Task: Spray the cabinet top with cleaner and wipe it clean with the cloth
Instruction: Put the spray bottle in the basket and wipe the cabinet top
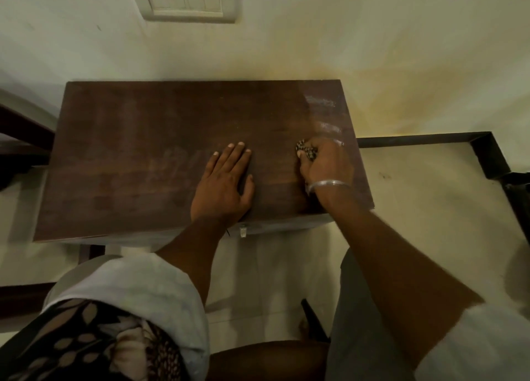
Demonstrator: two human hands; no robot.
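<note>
While your right hand point(325, 162) bunches the cloth point(305, 151) on the top point(143, 157), white residue point(321, 102) lies just beyond it, and your left hand point(226, 185) rests flat alongside.

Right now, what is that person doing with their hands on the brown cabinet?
A person is wiping the cabinet top. Their left hand lies flat on the wood, fingers straight, while the right hand grips a bunched patterned cloth against the surface near the right edge. Whitish smears show just beyond the cloth, toward the far right corner, so that patch looks not yet wiped. No spray bottle is in view.
</note>
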